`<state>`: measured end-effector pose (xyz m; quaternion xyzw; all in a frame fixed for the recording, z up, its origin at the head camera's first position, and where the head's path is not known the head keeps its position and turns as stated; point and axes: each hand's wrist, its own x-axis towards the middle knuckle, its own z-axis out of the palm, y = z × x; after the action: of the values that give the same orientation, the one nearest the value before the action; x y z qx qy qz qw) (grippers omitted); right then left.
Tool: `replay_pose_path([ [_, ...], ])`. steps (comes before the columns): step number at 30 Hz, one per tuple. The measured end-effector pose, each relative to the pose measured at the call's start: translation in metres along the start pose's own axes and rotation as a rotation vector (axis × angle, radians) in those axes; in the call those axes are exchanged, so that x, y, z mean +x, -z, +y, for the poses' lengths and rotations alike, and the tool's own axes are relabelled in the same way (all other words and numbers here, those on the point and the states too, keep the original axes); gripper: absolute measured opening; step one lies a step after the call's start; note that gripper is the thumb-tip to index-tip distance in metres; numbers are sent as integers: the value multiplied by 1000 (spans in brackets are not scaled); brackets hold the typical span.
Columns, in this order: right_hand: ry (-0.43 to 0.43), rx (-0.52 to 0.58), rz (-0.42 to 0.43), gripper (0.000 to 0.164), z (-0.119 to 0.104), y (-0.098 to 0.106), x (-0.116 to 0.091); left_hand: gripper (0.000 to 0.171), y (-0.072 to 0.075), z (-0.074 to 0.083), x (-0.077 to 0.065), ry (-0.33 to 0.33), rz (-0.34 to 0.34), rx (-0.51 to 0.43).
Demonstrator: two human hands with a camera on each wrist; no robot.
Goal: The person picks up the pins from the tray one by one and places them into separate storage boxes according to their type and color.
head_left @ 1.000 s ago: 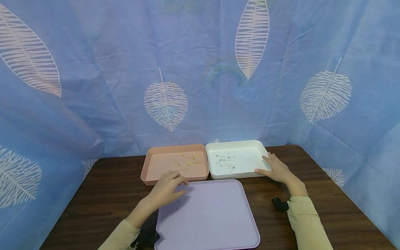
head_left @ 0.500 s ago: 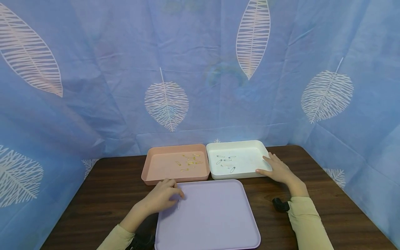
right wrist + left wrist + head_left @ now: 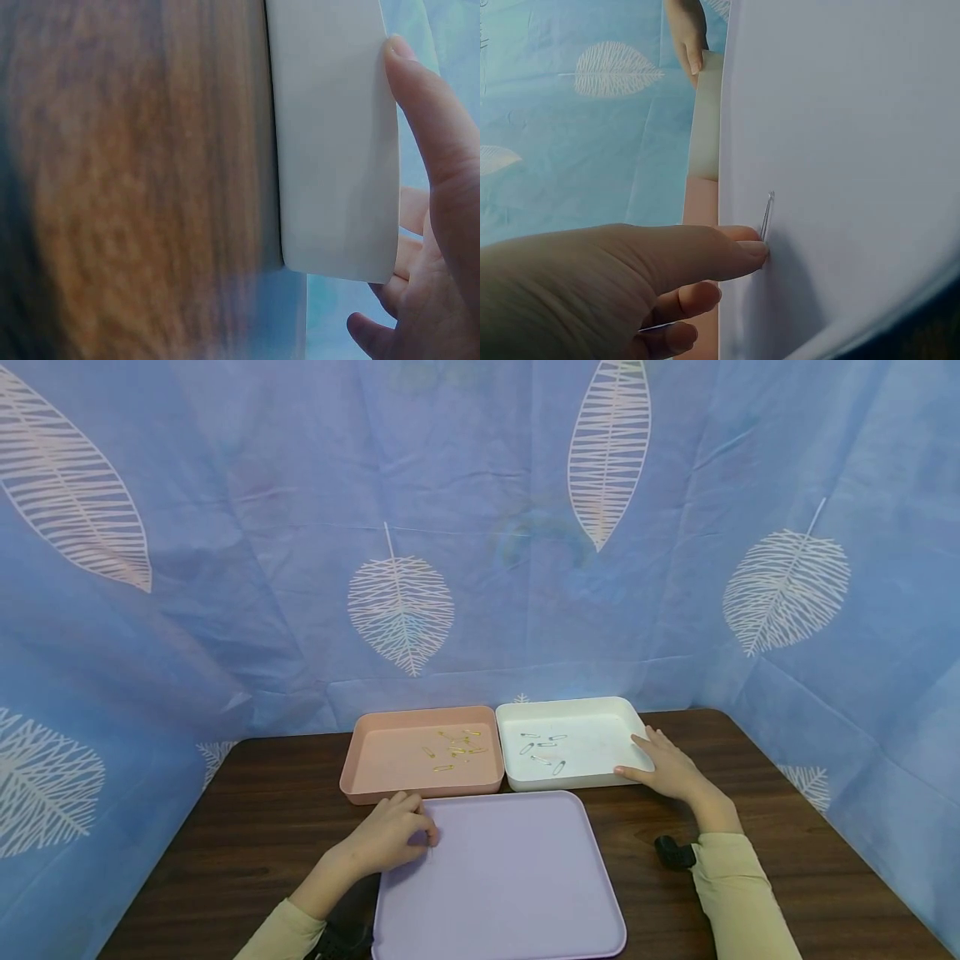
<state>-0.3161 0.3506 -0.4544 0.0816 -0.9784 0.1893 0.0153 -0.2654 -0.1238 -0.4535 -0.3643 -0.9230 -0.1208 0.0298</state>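
Over the back left part of the lilac tray (image 3: 517,877), my left hand (image 3: 386,839) pinches a silver safety pin (image 3: 766,214) between thumb and index finger. The pin points away from the fingertips, close to the tray's surface. A thin shiny sliver (image 3: 657,327) shows by the lower, curled fingers in the left wrist view. My right hand (image 3: 669,768) rests at the right end of the white tray (image 3: 600,739), thumb on its rim and relaxed fingers along its end wall. Several silver safety pins (image 3: 558,767) lie in that tray's left half.
Left of the white tray stands a pink tray (image 3: 382,768) with several gold safety pins (image 3: 443,767), mostly in its right half. Both stand behind the lilac tray on a dark wooden table (image 3: 225,827). A blue leaf-print cloth (image 3: 480,610) hangs behind.
My left hand has lowered toward the lilac tray and its fingers have closed on the safety pin that lay there. The right hand has stayed at the white tray.
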Motion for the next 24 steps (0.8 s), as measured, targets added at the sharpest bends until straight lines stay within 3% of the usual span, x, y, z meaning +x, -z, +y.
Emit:
replay_pose_path([
  [9,3,1,-6,92,1,0,0,19,-1,1,1,41,-6,7],
  [24,8,5,-15,92,1,1,0,24,-3,1,5,17,13,58],
])
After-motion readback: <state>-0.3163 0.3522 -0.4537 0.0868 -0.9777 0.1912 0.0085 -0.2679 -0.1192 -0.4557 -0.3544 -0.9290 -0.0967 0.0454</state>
